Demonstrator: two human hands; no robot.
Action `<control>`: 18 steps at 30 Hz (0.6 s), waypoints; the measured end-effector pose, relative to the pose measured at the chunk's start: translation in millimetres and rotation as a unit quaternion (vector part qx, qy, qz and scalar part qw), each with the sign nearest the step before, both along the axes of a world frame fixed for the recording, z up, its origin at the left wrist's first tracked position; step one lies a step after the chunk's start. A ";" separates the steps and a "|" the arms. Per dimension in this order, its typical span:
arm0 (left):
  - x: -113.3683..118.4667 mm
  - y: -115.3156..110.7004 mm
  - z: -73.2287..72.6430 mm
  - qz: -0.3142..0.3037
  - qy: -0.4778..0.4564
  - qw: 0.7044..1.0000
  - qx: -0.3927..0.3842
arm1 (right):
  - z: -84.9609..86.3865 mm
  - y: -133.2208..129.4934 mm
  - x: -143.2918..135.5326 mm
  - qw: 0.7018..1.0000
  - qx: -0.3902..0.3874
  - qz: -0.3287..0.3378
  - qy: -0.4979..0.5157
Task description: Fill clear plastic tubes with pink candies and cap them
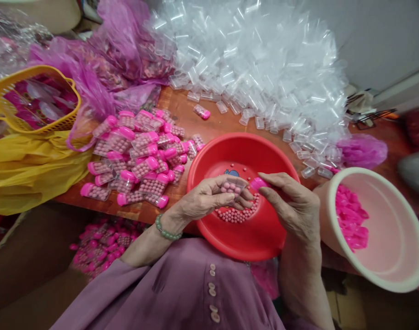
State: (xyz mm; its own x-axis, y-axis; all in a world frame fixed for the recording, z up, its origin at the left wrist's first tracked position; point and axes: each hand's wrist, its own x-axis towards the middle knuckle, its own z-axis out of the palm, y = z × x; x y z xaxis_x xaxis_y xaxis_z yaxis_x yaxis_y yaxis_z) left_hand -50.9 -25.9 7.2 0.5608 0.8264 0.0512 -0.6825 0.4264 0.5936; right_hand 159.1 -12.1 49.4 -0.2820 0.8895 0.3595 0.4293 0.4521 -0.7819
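Note:
Over a red basin [264,238], my left hand [209,197] is closed around a small clear plastic bottle [234,185] with pink beads inside. My right hand [288,197] pinches a bright pink cap [258,184] between thumb and fingers, a short gap from the bottle's end. Loose pink beads [235,215] lie on the basin's floor below the hands, with a few more near its far wall. Left of the basin is a pile of capped bottles [144,158] filled with beads.
Clear uncapped bottles [253,59] are heaped at the back. A white bucket [394,238] of pink caps [351,217] stands right. A yellow basket [34,126] of packets sits left, beside purple bags [120,27] and a yellow bag [34,169]. More filled bottles [102,243] lie below the table edge.

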 end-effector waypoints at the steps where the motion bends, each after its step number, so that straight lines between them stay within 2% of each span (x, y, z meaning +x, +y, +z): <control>1: 0.0 1.0 -0.6 0.003 -0.002 1.000 -0.006 | 0.2 0.3 -1.3 1.000 0.000 0.003 0.001; 7: -7.1 10.0 -0.7 0.017 -0.030 0.997 -0.065 | -1.5 2.0 -6.7 1.000 -0.001 -0.010 0.015; 11: -8.5 11.1 1.2 0.017 -0.034 0.997 -0.067 | -2.6 3.4 -8.8 1.000 0.000 -0.010 0.026; 18: -5.5 9.8 -0.2 0.065 0.002 0.995 -0.069 | -4.4 2.7 -11.4 0.998 -0.005 -0.035 0.051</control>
State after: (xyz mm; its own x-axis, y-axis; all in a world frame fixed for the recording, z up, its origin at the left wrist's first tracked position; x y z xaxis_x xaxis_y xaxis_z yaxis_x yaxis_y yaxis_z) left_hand -56.4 -16.1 7.0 0.4479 0.8913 -0.0699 -0.7358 0.4119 0.5374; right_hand 147.8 -9.4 44.9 -0.1817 0.9097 0.3735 0.3769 0.4152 -0.8280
